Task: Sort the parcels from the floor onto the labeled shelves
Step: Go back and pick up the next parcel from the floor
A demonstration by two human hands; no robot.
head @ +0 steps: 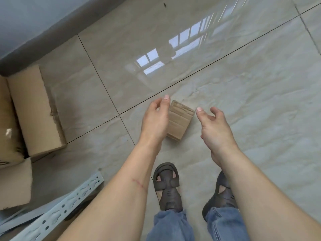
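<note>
At the far left, an open cardboard box [36, 112] sits against the wall, with a perforated metal shelf post [57, 211] lying nearer; no writing on them is readable. On the tiled floor [243, 84] at centre, a small unlabelled cardboard parcel [179, 120] lies flat, long axis running near-to-far and tilted slightly right. The left hand [154, 119] and right hand [213, 126] flank it, both curled half-open and empty.
</note>
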